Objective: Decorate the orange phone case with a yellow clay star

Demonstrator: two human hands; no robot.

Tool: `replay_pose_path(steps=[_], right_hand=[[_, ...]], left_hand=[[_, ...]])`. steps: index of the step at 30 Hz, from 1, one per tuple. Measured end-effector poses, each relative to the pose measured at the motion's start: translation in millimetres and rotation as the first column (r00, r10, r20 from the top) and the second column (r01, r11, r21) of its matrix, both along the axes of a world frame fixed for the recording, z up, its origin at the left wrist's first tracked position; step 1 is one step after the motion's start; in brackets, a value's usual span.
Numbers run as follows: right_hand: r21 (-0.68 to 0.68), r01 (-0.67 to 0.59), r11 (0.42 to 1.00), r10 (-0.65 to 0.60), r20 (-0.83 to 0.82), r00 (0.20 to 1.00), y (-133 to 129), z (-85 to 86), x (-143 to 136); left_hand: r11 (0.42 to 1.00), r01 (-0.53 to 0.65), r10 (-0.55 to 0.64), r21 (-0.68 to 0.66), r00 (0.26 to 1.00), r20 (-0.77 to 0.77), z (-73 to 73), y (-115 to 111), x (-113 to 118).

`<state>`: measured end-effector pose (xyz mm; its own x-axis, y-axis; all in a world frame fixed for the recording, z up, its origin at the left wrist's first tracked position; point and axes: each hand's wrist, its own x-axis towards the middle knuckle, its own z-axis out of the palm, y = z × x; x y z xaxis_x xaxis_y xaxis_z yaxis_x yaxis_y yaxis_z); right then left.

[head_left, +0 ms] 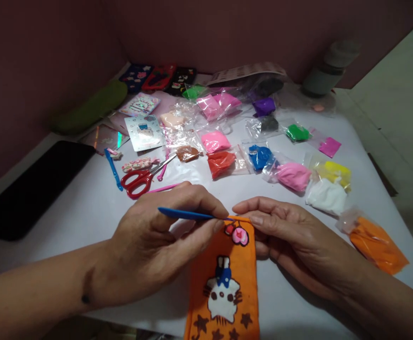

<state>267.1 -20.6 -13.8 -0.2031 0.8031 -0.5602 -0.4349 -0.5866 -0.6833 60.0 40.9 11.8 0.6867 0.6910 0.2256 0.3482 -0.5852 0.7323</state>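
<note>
My left hand (pixel 167 236) pinches a blue modelling tool (pixel 183 214) between thumb and fingers. The tool's tip lies at the top edge of an orange clay-covered case (pixel 240 278), which looks like a phone case. My right hand (pixel 284 231) grips the case by its upper right corner, thumb on top and fingers at the side and below. Upside down on the case is a white cat figure (pixel 223 297) with blue clothes. Brown stars (pixel 201 323) sit near the bottom edge, and a pink and red cherry-like shape (pixel 240 235) lies close to the tool tip.
Bags of coloured clay spread over the white table (pixel 139 274), among them red (pixel 221 163), blue (pixel 260 157), white (pixel 326 194) and orange (pixel 379 243). Red-handled scissors (pixel 137 183) lie left of them. A black phone-like slab (pixel 39 186) is far left; a bottle (pixel 324 75) stands back right.
</note>
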Motion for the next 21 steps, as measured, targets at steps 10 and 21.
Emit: replay_pose_path(steps=[10,21], right_hand=[[-0.001,0.015,1.0,-0.015,-0.021,1.0,0,0.4,-1],[0.005,-0.004,1.0,0.004,0.014,1.0,0,0.0,-1]], left_hand=[[0.999,0.045,-0.045,0.007,0.998,0.053,0.3,3,4],[0.998,0.055,-0.056,0.017,0.998,0.038,1.8,4,8]])
